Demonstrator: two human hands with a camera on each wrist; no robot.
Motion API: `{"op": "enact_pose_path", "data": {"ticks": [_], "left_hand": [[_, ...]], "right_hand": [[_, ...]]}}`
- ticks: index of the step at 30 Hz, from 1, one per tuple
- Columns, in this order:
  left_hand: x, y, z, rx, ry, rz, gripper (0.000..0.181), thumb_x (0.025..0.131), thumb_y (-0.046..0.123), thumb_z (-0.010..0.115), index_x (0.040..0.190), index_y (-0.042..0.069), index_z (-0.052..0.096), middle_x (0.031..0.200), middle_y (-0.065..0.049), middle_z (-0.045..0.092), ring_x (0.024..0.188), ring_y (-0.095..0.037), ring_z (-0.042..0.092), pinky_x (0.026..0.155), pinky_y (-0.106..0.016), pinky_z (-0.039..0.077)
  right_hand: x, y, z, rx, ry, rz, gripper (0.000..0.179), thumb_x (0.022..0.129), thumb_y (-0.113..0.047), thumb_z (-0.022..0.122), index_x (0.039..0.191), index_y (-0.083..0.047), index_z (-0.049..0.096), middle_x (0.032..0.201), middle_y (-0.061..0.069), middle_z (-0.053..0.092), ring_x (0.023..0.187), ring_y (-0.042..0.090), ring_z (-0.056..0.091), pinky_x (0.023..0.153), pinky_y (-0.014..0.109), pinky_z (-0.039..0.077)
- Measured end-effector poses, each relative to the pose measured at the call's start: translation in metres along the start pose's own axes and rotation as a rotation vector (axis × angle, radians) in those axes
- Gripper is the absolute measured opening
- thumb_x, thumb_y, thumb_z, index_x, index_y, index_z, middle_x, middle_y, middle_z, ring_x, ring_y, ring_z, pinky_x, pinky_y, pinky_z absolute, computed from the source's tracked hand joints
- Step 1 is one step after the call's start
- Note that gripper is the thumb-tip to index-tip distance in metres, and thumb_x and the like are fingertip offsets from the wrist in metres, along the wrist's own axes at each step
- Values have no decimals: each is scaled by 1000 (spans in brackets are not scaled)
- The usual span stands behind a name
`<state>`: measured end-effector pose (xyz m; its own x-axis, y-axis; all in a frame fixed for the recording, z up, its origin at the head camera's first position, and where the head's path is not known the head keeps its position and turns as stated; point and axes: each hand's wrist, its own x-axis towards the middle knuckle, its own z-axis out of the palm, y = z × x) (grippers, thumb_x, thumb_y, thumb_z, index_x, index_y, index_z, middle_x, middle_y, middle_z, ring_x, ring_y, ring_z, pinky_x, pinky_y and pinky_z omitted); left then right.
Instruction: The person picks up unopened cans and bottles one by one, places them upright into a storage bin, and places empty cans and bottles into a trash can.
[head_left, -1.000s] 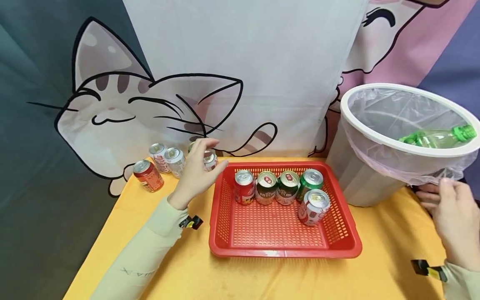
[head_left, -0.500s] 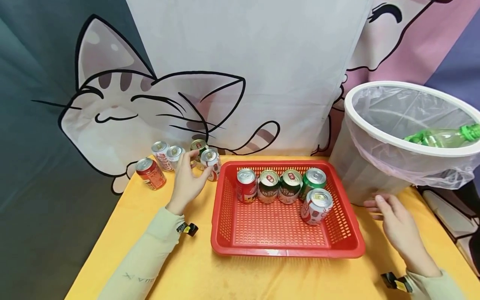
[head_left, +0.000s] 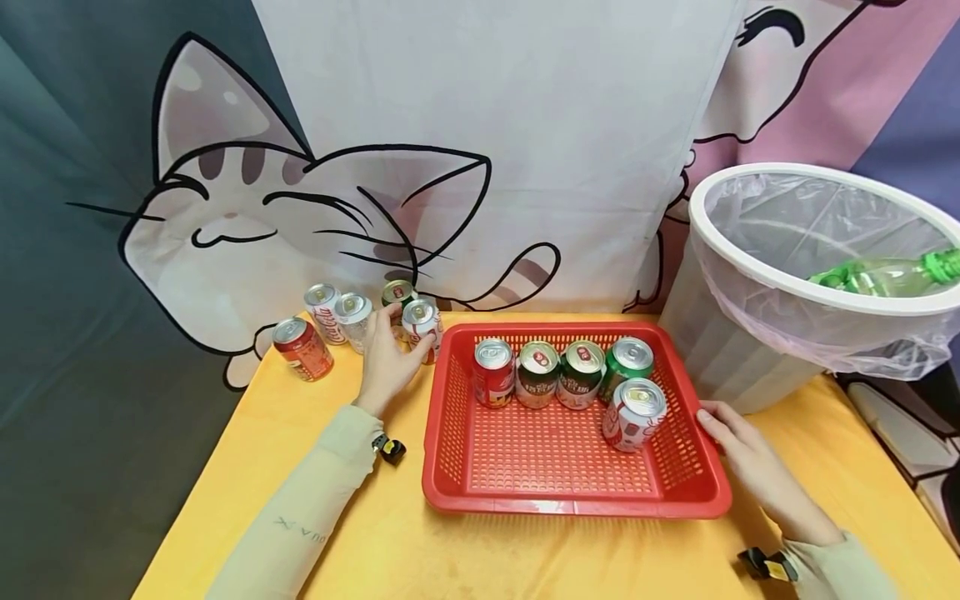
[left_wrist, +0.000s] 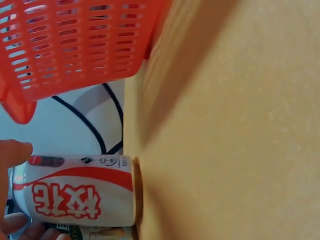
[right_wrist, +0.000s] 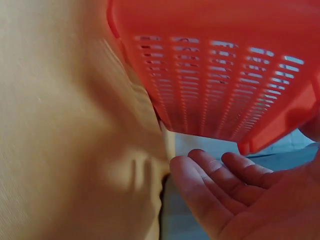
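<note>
My left hand reaches to a white-and-red drink can left of the red basket. Its thumb and fingers lie on opposite sides of this can, which stands upright; the left wrist view shows the red lettering on the can. Behind it, a green can is partly hidden. At the basket's right rim, the right hand has its thumb against the edge. In the right wrist view, the fingers of that hand extend loosely below the rim, apart from the slotted wall.
Inside the basket stand several cans, among them a red can and a white can. Farther left are a red can, a cola can and a silvery can. A lined bin with a green bottle stands right.
My right hand has left the bin's liner and come left to the basket's rim. The left hand has gone from hovering among the cans to spanning the white-and-red one.
</note>
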<state>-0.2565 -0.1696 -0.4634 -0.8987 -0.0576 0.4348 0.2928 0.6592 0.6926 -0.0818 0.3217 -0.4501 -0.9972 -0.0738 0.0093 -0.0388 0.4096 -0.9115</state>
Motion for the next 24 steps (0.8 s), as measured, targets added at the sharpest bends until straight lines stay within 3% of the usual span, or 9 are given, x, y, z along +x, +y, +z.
{"op": "enact_pose_path", "data": {"ticks": [4,8,11,17,24], "left_hand": [[2,2,7,46,30,3,80,82,38,86,144,5,48,133,-18,51,121,-36,53,104,-51,46],[3,3,12,79,68,-3,79,80,36,88,142,3,51,132,-19,51,121,-34,53,105,-51,45],[3,3,15,93,88,-22,76,80,33,89,140,4,52,132,-18,51,122,-34,53,106,-51,45],[3,4,16,68,101,-50,72,79,30,89,136,5,54,131,-16,49,123,-34,52,108,-49,43],[-1,1,12,42,86,-37,73,78,30,90,135,3,53,132,-16,49,123,-34,52,108,-50,43]], "right_hand": [[-1,1,2,110,-82,0,28,114,-21,36,130,0,47,91,-2,71,73,18,74,61,38,62],[-2,1,3,205,-132,-10,23,114,-19,35,128,-9,48,93,5,73,74,24,76,62,43,63],[-2,1,3,225,-134,20,32,114,-20,35,139,-1,42,97,3,75,77,24,76,65,43,63],[-2,1,3,238,-159,79,61,114,-25,32,158,13,12,103,-3,76,84,22,77,71,40,64],[-3,7,0,299,-229,4,48,115,-20,28,160,-4,28,108,-1,75,89,18,77,73,37,64]]}}
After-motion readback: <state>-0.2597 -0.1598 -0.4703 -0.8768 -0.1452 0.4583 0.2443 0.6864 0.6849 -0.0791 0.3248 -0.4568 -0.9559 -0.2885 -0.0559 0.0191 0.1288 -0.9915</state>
